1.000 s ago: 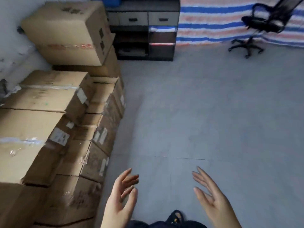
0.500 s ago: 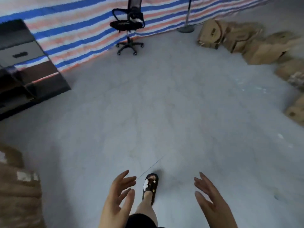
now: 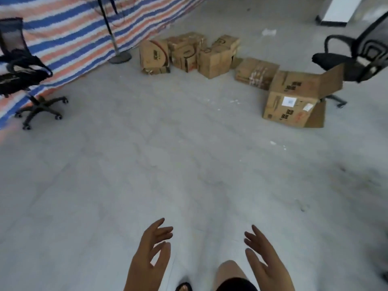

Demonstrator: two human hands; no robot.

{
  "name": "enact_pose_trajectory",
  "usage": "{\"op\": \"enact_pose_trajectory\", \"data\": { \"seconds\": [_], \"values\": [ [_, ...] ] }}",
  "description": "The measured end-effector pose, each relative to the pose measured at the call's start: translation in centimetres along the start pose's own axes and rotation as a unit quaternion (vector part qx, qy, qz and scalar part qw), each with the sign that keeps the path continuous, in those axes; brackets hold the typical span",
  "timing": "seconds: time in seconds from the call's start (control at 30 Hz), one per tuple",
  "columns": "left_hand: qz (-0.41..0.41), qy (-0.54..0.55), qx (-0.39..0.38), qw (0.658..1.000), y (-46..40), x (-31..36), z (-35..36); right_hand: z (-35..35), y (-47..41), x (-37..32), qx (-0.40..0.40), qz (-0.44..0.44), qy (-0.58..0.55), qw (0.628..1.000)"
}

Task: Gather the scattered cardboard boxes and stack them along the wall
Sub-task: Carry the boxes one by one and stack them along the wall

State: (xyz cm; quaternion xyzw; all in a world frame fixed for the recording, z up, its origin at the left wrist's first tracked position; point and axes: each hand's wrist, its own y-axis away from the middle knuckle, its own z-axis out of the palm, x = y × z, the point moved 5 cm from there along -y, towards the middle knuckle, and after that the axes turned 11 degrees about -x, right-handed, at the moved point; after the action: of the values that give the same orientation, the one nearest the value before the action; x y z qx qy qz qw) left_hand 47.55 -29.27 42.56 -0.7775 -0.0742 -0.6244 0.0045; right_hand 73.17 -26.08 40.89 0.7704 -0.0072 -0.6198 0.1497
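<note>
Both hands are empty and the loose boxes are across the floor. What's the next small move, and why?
Probably step forward toward the open-flapped box, the nearest of the scattered ones. The left hand and right hand are open and hold nothing, and bare floor lies between them and it.

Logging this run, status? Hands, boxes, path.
Left hand open, right hand open, both empty. Scattered cardboard boxes on floor ahead, untouched. Open-flap box nearest. Office chairs flank the route.

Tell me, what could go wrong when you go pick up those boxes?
The nearest box has an open flap, so it might spill or buckle when lifted. An office chair stands right beside it and could snag an arm. Both hands are empty and far off.
</note>
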Motion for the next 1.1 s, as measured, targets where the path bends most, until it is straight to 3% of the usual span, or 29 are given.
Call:
{"op": "enact_pose_trajectory", "data": {
  "seconds": [0.23,0.53,0.9,1.1],
  "values": [
    [0.0,0.01,-0.061,0.998,-12.4,0.8,4.6,-5.6,-8.6,-0.9,0.069,0.021,-0.021,0.997],
    [0.031,0.012,-0.096,0.995,-32.3,7.3,16.4,-20.9,-25.4,-5.4,0.131,-0.021,0.01,0.991],
    [0.003,0.0,-0.168,0.986,-50.8,9.3,26.7,-31.0,-40.1,-3.2,0.168,0.054,-0.016,0.984],
    [0.015,-0.006,-0.196,0.98,-66.7,11.5,31.5,-36.6,-53.4,-4.3,0.208,0.056,-0.032,0.976]
  ]
}}
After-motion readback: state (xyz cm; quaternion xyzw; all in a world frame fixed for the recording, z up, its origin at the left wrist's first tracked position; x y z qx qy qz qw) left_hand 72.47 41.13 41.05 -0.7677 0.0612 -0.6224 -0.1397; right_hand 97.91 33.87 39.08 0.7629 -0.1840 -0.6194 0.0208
